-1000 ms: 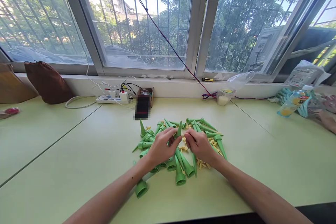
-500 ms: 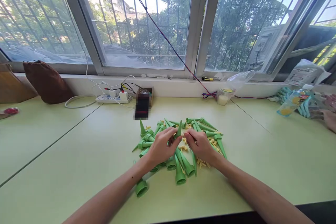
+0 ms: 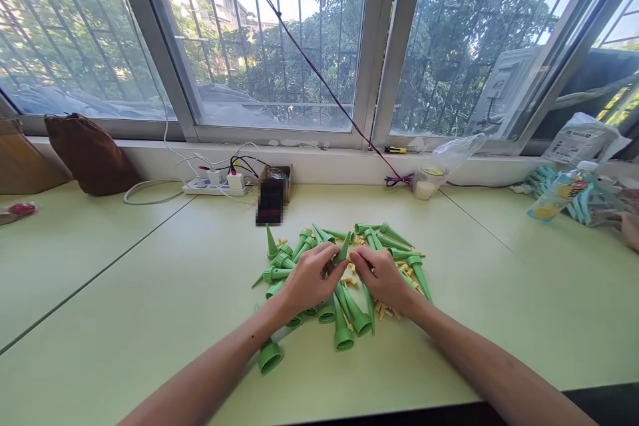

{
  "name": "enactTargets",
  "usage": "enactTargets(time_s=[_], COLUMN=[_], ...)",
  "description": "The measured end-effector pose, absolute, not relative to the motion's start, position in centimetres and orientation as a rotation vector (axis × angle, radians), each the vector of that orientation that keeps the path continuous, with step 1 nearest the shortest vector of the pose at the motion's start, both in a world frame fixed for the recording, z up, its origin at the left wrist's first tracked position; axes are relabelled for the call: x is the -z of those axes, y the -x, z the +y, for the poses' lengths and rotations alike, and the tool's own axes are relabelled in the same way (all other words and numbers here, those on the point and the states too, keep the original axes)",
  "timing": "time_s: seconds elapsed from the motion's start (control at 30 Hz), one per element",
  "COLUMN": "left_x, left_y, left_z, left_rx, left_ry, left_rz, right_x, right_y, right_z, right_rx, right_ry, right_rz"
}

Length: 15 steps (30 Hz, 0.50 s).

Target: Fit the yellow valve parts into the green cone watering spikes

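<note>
My left hand (image 3: pixel 315 273) is closed around a green plastic watering spike (image 3: pixel 343 248), its pointed tip up and leaning right. Close beside it, my right hand (image 3: pixel 380 273) is pinched, thumb against fingers, with the fingertips at the side of that spike. Whatever the right fingers hold is too small to make out. Several more green spikes lie around both hands, among them one with its wide open end (image 3: pixel 270 357) toward me. Small pale yellow pieces (image 3: pixel 387 311) are scattered between and under the spikes, partly hidden by my hands.
Along the window wall stand a brown bag (image 3: pixel 90 154), a white power strip (image 3: pixel 206 187), a small cardboard box (image 3: pixel 285 180) and a clear cup (image 3: pixel 424 188) under a plastic bag. At the right lies a drink bottle (image 3: pixel 556 194) beside plastic packaging.
The spike in my left hand has tilted a little further right, toward my right fingertips. Both hands stay nearly in place.
</note>
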State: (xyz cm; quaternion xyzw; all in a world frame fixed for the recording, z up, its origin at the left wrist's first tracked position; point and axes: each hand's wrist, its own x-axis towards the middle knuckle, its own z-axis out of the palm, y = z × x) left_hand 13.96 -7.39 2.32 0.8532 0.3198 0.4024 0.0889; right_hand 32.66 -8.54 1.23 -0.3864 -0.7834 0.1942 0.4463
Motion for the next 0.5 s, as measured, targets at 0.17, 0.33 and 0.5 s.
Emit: enactTargets(time_s=[0.17, 0.33, 0.5], left_x=[-2.36, -2.36, -2.49], left_y=[-14.00, -13.92, -13.91], left_z=[-7.37, -7.38, -7.46], left_rx=[-1.200, -1.194, -1.185], left_ry=[-2.542, -2.542, -2.543], left_rz=[0.945, 0.923, 0.916], right_x=[-1.29, -1.15, -0.94], right_y=[-32.65, -32.68, -32.69], right_z=[-8.50, -8.43, -8.33], right_rx=[-0.478, -0.461, -0.445], right_ry=[0.950, 0.953, 0.954], right_rz=[-1.940, -1.943, -1.952])
